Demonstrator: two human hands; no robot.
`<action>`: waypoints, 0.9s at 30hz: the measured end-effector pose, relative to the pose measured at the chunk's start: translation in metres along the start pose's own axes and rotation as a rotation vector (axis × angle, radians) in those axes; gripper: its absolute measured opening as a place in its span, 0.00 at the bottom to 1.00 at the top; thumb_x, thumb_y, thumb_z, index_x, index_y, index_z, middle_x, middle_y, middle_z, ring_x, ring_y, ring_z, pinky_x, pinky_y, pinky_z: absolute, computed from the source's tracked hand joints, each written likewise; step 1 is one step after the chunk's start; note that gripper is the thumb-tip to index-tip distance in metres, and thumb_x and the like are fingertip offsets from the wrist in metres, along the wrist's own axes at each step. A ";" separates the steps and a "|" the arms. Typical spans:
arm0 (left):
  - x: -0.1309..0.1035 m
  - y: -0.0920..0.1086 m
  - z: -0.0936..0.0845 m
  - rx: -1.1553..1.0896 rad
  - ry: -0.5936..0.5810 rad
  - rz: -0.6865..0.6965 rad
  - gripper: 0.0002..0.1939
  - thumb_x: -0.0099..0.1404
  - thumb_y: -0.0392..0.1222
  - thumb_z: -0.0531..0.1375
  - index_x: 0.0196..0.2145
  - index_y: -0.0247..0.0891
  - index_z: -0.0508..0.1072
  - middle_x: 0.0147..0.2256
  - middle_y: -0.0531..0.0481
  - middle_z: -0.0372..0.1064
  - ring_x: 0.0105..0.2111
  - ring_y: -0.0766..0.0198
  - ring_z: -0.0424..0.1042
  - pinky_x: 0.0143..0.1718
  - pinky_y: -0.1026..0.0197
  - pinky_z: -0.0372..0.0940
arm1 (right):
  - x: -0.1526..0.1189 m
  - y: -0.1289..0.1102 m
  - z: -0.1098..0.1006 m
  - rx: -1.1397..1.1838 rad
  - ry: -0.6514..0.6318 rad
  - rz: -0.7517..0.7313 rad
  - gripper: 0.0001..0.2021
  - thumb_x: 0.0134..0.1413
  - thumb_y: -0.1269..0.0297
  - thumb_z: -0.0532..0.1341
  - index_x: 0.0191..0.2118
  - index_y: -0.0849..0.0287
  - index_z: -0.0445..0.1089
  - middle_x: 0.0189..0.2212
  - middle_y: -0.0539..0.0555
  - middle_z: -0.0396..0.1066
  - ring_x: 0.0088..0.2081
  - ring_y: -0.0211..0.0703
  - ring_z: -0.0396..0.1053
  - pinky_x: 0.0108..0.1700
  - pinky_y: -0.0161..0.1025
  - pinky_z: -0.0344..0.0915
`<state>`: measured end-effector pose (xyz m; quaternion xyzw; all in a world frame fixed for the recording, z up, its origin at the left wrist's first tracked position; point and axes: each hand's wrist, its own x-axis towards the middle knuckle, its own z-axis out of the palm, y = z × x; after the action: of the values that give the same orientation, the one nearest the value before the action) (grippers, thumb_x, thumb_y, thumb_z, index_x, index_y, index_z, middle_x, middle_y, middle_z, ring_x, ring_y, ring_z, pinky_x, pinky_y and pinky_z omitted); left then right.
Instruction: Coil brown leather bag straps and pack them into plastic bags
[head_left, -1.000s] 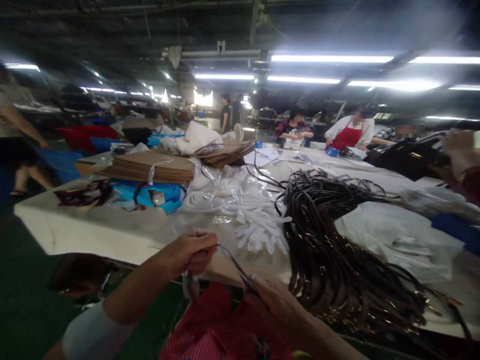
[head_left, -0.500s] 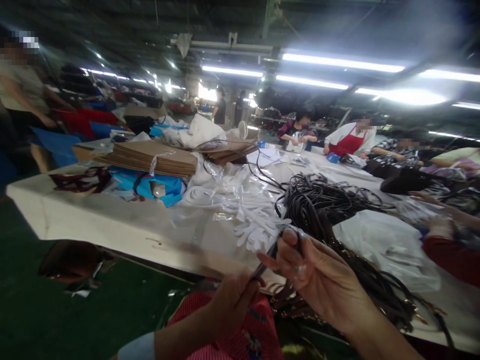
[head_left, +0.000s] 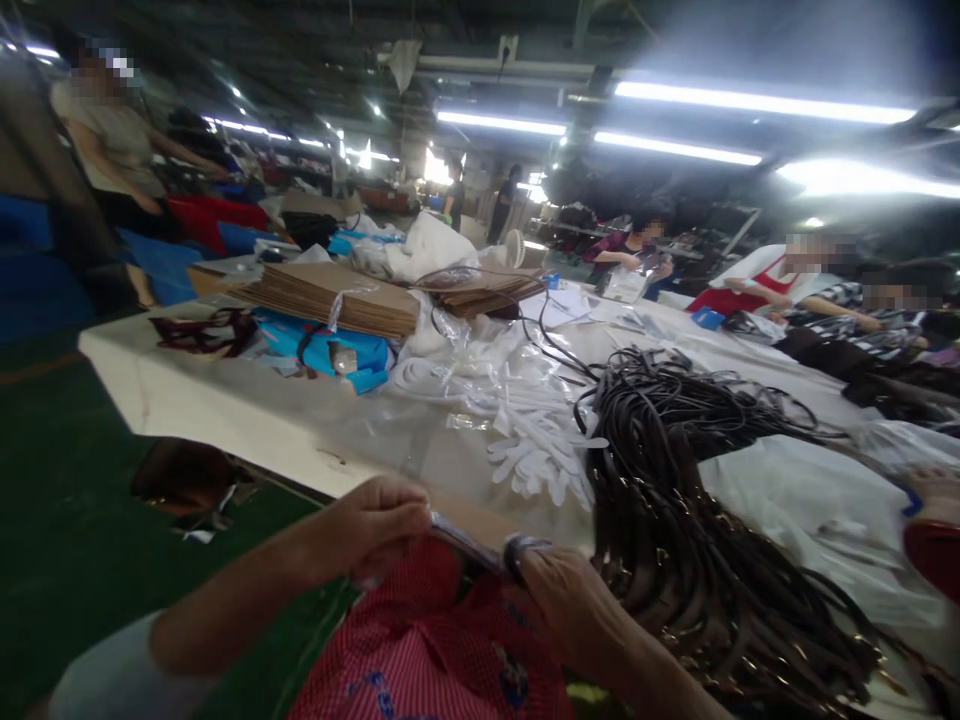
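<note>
A dark strap with a shiny, plastic-like surface [head_left: 469, 543] stretches between my two hands, low over the table's front edge. My left hand [head_left: 382, 525] is closed on its left end, thumb on top. My right hand [head_left: 566, 600] is closed around its other end, where a dark loop shows by the fingers; most of those fingers are hidden. Beneath the strap is the red checked apron [head_left: 420, 650] on my lap. Right of my right hand lies a large pile of dark brown straps with gold-coloured metal fittings [head_left: 690, 530].
White strips with rounded ends [head_left: 536, 455] lie beyond my hands on the table [head_left: 195, 375]. Cardboard sheets [head_left: 337, 300] and a blue package [head_left: 322, 350] sit at the left. White plastic sheeting [head_left: 810, 510] covers the right side, near a co-worker's hand [head_left: 934, 485]. Other people work farther back.
My hands have come down and moved apart, drawing the strap out between them. My right hand has turned palm down. The view has shifted, so the table sits farther right.
</note>
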<state>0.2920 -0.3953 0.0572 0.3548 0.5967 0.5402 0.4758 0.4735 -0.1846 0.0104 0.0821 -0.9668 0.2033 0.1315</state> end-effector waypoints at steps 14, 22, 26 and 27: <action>0.048 -0.051 0.089 0.240 0.398 0.535 0.14 0.69 0.48 0.52 0.38 0.36 0.72 0.29 0.49 0.69 0.29 0.63 0.64 0.33 0.61 0.60 | 0.055 -0.043 -0.063 1.962 0.160 0.411 0.14 0.58 0.53 0.65 0.31 0.59 0.69 0.19 0.40 0.54 0.17 0.26 0.51 0.39 0.32 0.72; 0.018 -0.043 0.082 0.029 -0.017 0.204 0.25 0.67 0.61 0.51 0.23 0.38 0.61 0.18 0.55 0.59 0.18 0.70 0.56 0.20 0.67 0.50 | 0.047 0.003 -0.037 0.483 0.440 -0.023 0.11 0.68 0.60 0.51 0.42 0.55 0.69 0.35 0.54 0.72 0.38 0.45 0.71 0.54 0.49 0.65; -0.012 -0.023 0.065 -0.210 -0.149 0.046 0.27 0.60 0.67 0.56 0.24 0.38 0.63 0.15 0.56 0.60 0.11 0.72 0.53 0.14 0.68 0.46 | 0.036 0.019 -0.012 -0.103 0.198 -0.216 0.13 0.68 0.63 0.48 0.41 0.60 0.68 0.30 0.58 0.74 0.31 0.48 0.70 0.37 0.43 0.67; -0.016 -0.019 0.055 -0.254 -0.155 0.016 0.27 0.59 0.67 0.58 0.24 0.38 0.64 0.14 0.57 0.59 0.10 0.72 0.51 0.13 0.68 0.45 | 0.033 0.018 -0.007 -0.158 0.142 -0.244 0.13 0.67 0.61 0.49 0.40 0.61 0.68 0.28 0.58 0.73 0.29 0.48 0.70 0.33 0.42 0.65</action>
<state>0.3511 -0.3964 0.0439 0.3372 0.4822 0.5859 0.5573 0.4400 -0.1692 0.0197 0.1737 -0.9509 0.1143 0.2292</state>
